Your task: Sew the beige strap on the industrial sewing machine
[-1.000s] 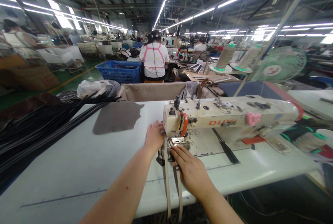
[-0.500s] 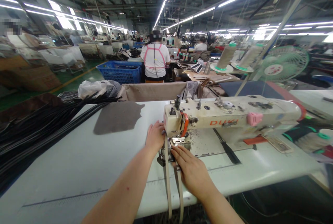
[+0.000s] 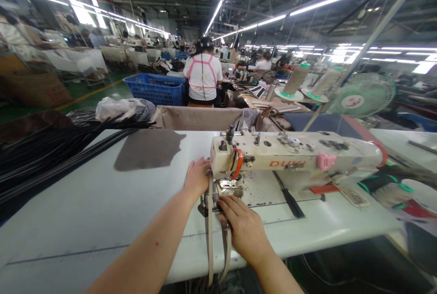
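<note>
A white sewing machine (image 3: 293, 153) with an orange guard stands on the pale table. My left hand (image 3: 198, 175) is closed at the left of the machine's head, at the upper end of a beige strip (image 3: 210, 239); its fingertips are partly hidden by the head. In front of the needle plate, my right hand (image 3: 241, 221) has its fingers together, gripping a second beige strip (image 3: 226, 250) near the presser foot. Both strips hang over the table's front edge.
A dark leather piece (image 3: 150, 149) lies behind on the left, beside long black strips (image 3: 68, 162). A black-handled tool (image 3: 292, 200) rests right of my right hand. Farther back are thread cones (image 3: 296, 80), a fan (image 3: 358, 96), a blue basket (image 3: 155, 89) and a seated person.
The whole view has shifted, so the machine appears slightly farther left. My right hand has moved slightly back from the presser foot, and the right strip now bends more at its lower end.
</note>
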Motion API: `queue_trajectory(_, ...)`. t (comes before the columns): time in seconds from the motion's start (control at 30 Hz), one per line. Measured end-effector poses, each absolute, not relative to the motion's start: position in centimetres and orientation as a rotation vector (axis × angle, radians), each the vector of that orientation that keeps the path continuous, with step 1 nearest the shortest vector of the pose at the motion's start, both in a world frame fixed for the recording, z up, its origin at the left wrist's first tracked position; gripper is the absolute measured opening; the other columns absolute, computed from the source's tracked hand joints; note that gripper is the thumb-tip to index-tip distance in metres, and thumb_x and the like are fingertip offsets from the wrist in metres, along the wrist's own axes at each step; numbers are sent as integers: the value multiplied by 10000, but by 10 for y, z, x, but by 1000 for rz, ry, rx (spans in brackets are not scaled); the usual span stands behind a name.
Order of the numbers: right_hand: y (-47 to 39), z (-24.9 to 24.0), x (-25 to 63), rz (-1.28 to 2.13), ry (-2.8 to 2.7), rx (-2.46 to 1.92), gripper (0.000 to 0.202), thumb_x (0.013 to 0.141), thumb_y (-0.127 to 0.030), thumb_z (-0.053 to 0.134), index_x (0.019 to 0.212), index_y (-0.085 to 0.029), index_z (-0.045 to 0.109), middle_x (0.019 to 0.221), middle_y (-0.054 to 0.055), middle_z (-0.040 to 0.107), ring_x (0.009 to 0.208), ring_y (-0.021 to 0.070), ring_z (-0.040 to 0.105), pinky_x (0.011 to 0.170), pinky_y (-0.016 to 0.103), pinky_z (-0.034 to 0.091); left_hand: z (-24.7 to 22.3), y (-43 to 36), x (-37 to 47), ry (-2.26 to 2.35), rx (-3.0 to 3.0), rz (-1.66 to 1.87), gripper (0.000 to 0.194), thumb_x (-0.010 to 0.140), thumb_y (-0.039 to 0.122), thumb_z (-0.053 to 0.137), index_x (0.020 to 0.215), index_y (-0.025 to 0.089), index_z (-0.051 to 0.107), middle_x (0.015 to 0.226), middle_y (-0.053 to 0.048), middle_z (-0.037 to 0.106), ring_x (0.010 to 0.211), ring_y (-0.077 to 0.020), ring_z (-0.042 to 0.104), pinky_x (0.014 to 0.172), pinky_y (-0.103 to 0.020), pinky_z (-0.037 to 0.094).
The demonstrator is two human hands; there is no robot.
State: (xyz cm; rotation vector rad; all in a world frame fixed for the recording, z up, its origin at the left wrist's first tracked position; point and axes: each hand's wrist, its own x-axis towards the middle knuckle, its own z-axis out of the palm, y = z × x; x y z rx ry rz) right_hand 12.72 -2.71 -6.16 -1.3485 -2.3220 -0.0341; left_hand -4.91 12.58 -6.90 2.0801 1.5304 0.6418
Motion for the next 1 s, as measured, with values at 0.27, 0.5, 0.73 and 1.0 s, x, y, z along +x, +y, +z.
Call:
queue_trajectory(0.27,-28,-59,127,-10,-2334,-1382,345,1042,-201,540,1358,-147,670,1421,105,691,1329,290,610,1126,457,556,-70,129,-53,1516,1968,792,334,863,45,573,1072,235,750,1288,-81,744,1408,-286,537,1255,-550,247)
queue_trajectory(0.5,-26,-59,129,-50,-2377,-1389,347,1045,-201,545,1368,-147,660,1420,97,692,1305,297,626,1095,463,583,-74,129,-55,1534,1735,1032,188,947,187,572,1057,220,720,1111,-56,785,1099,-242,709,1027,-387,518)
queue_trajectory(0.73,-26,-63,130,-114,-2391,-1382,354,1054,-218,531,1382,-162,652,1420,93,693,1297,300,634,1067,479,605,-67,120,-65,1514,1578,1273,132,978,257,609,1083,204,671,1163,-71,744,1134,-227,691,1058,-385,519)
queue_trajectory(1.0,-25,-62,129,-133,-2379,-1375,348,1051,-206,529,1366,-170,671,1388,97,715,1270,286,656,1053,470,611,-59,84,-89,1365,1688,1382,460,852,247,756,1279,222,589,1386,-116,592,1302,-250,583,1096,-415,512)
